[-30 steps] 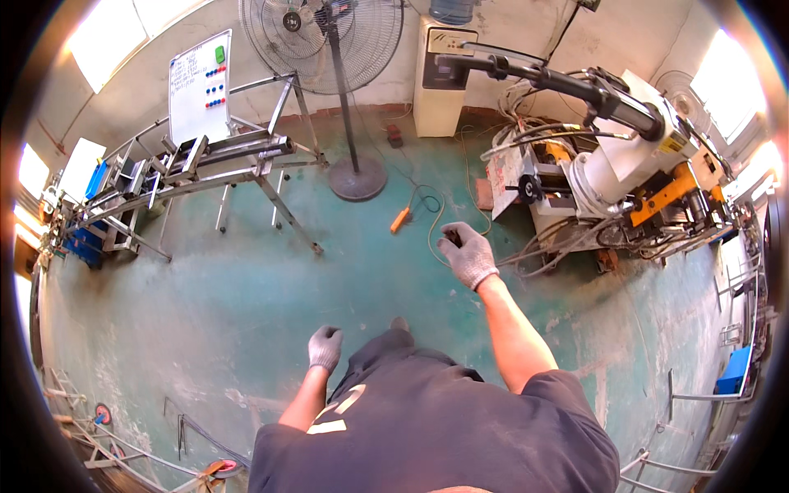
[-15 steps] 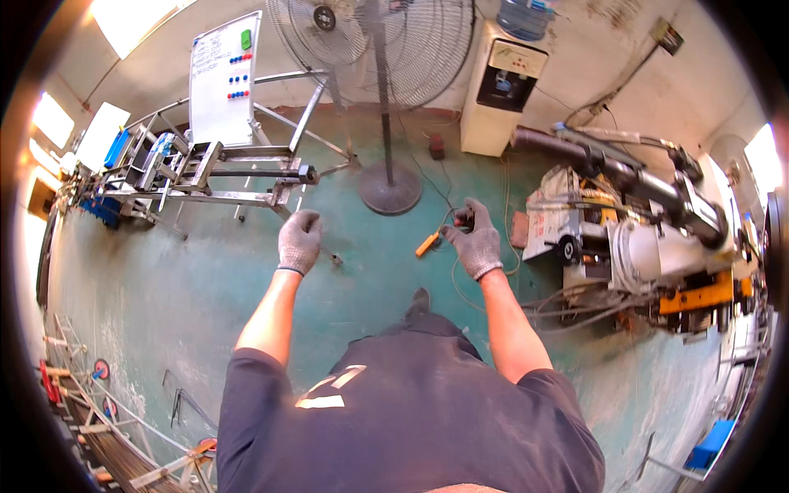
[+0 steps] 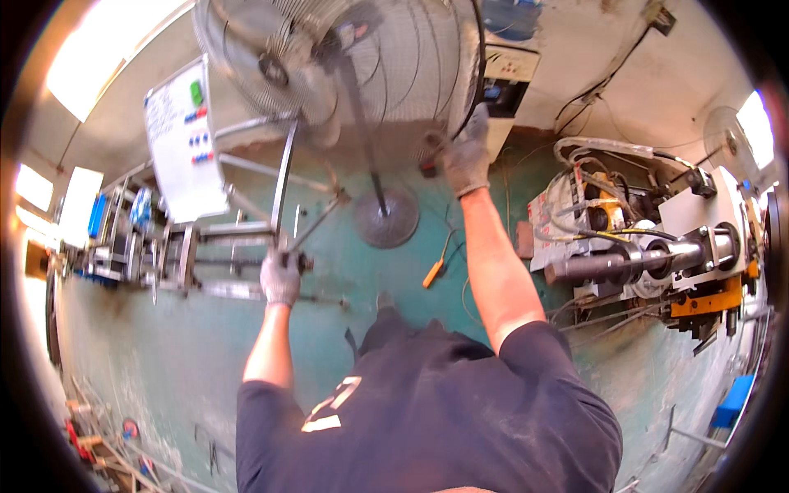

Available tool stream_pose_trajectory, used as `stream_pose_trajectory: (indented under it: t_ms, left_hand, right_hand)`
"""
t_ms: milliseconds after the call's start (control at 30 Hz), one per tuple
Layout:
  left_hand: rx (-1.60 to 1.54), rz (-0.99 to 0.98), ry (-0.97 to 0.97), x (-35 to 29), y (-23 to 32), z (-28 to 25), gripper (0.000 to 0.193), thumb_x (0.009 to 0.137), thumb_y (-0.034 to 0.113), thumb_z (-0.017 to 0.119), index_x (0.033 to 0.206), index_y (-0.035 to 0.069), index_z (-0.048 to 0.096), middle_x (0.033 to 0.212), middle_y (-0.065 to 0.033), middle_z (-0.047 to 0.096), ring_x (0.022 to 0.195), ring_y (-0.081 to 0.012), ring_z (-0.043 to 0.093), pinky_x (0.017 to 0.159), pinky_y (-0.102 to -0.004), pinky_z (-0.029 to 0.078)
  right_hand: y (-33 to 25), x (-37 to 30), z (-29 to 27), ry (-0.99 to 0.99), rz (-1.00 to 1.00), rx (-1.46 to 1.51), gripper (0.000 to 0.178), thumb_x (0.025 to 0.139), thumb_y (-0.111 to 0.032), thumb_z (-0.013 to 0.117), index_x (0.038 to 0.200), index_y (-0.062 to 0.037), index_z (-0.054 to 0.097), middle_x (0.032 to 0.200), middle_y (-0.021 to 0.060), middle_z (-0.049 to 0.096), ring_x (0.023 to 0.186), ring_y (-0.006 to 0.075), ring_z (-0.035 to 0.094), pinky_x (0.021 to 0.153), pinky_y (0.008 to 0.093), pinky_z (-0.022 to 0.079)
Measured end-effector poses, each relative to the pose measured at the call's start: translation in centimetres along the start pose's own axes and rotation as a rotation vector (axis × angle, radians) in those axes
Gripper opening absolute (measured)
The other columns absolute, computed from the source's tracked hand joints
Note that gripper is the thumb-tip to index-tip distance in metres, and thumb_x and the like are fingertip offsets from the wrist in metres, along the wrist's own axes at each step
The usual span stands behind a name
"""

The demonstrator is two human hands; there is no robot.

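My right hand, in a grey glove, reaches up and forward and grips the wire guard rim of a large pedestal fan at its lower right edge. The fan's pole runs down to a round base on the green floor. My left hand, also gloved, is curled around a tube of a metal rack frame to my left. My dark shirt fills the lower middle of the view.
A whiteboard leans on the rack at the left. An orange-handled tool and loose cables lie on the floor ahead. A large machine with a steel shaft stands at the right. A water dispenser stands behind the fan.
I have moved closer to the fan. My right hand rose from near the floor tool to the fan guard, and my left hand came to the rack frame.
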State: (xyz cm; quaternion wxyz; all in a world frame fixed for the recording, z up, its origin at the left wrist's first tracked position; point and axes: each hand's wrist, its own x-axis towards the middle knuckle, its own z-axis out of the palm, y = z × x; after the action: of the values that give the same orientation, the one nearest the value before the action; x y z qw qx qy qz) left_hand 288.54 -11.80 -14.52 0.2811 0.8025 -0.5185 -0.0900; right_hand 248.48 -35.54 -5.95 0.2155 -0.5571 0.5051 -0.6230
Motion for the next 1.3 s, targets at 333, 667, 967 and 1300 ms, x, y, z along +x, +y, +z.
stream_pose_trajectory:
  t_ms: [333, 667, 967, 1300]
  left_hand:
    - [0.485, 0.086, 0.139, 3.4, 0.1, 5.5, 0.018, 0.092, 0.021, 0.067, 0.091, 0.006, 0.078, 0.121, -0.0192, 0.075, 0.114, -0.0432, 0.067, 0.088, -0.0594, 0.055]
    - [0.329, 0.375, -0.109, 5.0, -0.1, 3.1, 0.017, 0.092, 0.020, 0.071, 0.083, 0.007, 0.075, 0.092, -0.0167, 0.074, 0.102, -0.0428, 0.068, 0.093, -0.0579, 0.052]
    - [0.049, 0.415, -0.163, 5.5, -1.6, 4.4, 0.009, 0.090, 0.014, 0.074, 0.083, 0.009, 0.074, 0.086, -0.0161, 0.072, 0.089, -0.0409, 0.068, 0.081, -0.0552, 0.052]
    - [0.054, 0.401, -0.127, 5.8, -3.5, 5.2, 0.009, 0.086, 0.015, 0.078, 0.080, 0.010, 0.073, 0.082, -0.0148, 0.070, 0.083, -0.0395, 0.068, 0.074, -0.0539, 0.054]
  right_hand:
    - [-6.1, -2.6, 4.5, -0.002, 0.025, 0.004, 0.094, 0.071, -0.027, 0.103, 0.145, -0.0029, 0.050, 0.131, 0.0104, 0.065, 0.122, 0.0244, 0.064, 0.106, 0.0401, 0.053]
    - [-7.3, -8.5, 8.8, 0.052, 0.038, 0.309, 0.107, 0.070, -0.019, 0.107, 0.154, 0.0008, 0.044, 0.143, 0.0121, 0.062, 0.128, 0.0242, 0.062, 0.112, 0.0415, 0.052]
    - [-5.7, -7.6, 7.1, 0.026, -0.018, 0.034, 0.089, 0.077, -0.010, 0.103, 0.150, 0.0008, 0.053, 0.142, 0.0105, 0.067, 0.129, 0.0229, 0.065, 0.114, 0.0413, 0.053]
    - [-5.2, -7.6, 7.0, 0.046, 0.007, 0.185, 0.090, 0.075, -0.015, 0.106, 0.149, 0.0013, 0.056, 0.141, 0.0108, 0.065, 0.130, 0.0244, 0.064, 0.113, 0.0416, 0.054]
